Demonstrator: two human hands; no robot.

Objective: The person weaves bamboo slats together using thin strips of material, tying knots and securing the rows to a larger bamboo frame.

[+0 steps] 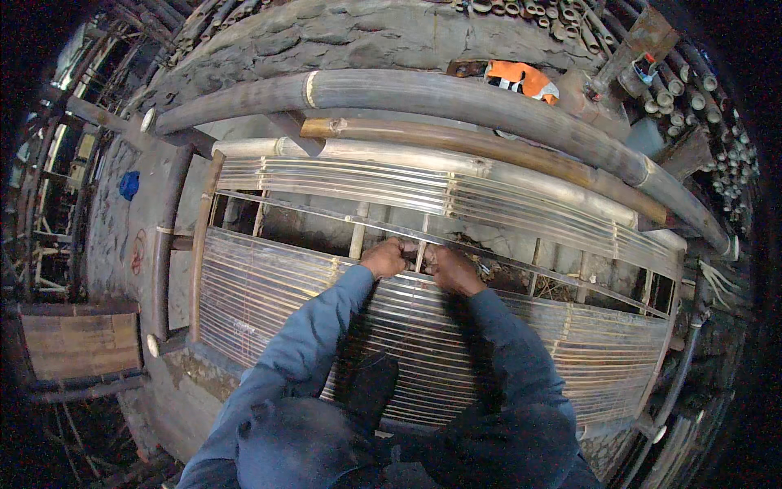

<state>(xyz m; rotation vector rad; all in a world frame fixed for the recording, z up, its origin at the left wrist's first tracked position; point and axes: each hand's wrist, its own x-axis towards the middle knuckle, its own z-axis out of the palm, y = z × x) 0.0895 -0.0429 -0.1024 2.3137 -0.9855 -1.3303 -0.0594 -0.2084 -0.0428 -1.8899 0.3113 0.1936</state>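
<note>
Both hands met at a short upright bamboo post (421,254) in the panel's (521,342) open gap. The left hand (384,257) gripped its left side, the right hand (450,270) closed on its right, equally near.

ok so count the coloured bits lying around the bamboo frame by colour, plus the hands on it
orange cloth: 1
blue object: 1
hands on the bamboo frame: 2, left hand and right hand
total: 4
</note>
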